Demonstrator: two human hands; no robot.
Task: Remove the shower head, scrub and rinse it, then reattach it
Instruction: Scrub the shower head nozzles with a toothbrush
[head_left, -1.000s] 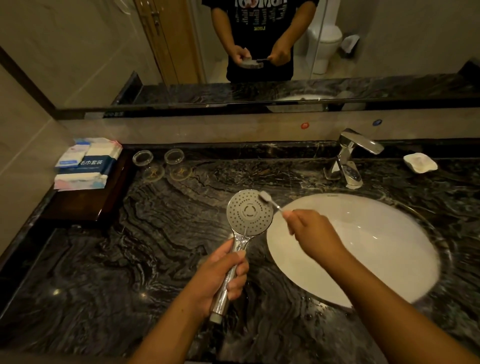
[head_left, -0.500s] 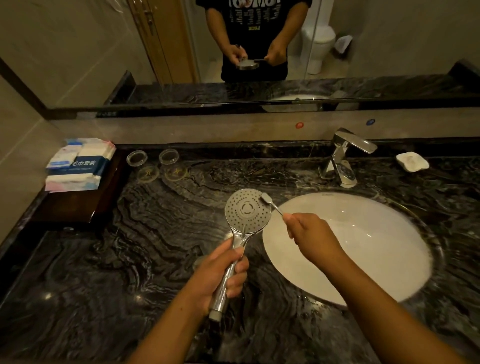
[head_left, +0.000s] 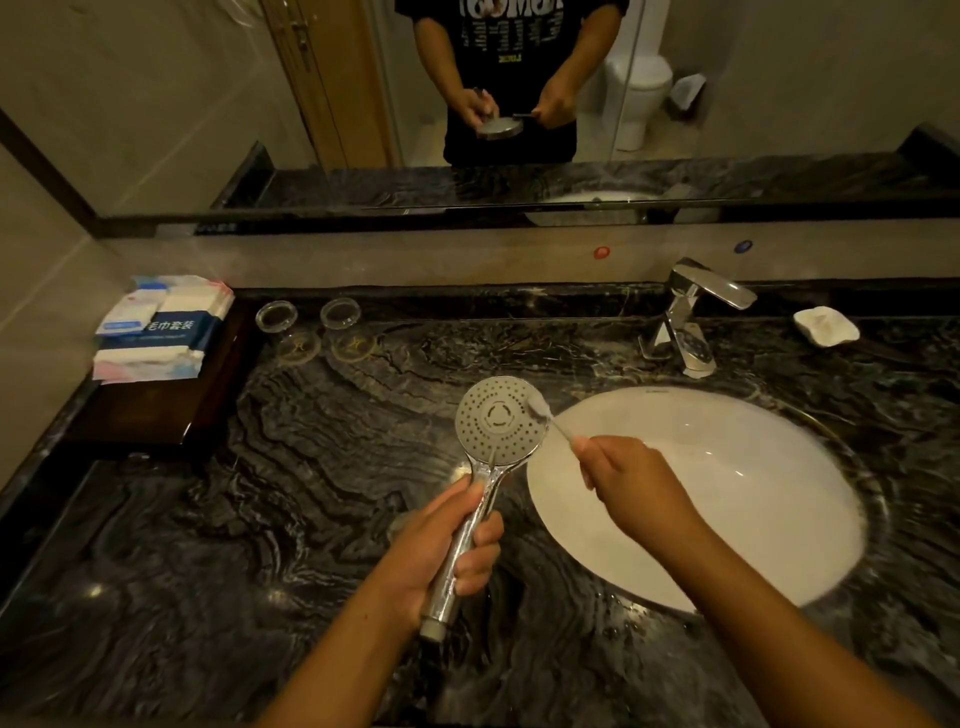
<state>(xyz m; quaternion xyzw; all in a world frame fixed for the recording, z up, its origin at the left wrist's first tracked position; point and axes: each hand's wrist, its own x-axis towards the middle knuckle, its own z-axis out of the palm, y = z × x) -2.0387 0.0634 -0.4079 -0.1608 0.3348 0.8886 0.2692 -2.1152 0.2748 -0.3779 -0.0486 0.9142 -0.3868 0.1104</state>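
The left hand (head_left: 447, 545) grips the shower head (head_left: 501, 421) by its handle, fingers curled round it. It holds the head face up above the counter (head_left: 208, 571), just left of the basin (head_left: 727, 493) rim. The right hand (head_left: 634, 483), over the basin's left part, has its fingers closed on a brush (head_left: 543, 413). The bristles touch the right edge of the spray face. A wide stretch of counter lies between the hands and the tray (head_left: 156, 415) at the far-left wall. The tap (head_left: 685, 317) stands behind the basin and the soap dish (head_left: 826, 325) at the far right, both well apart from the hands.
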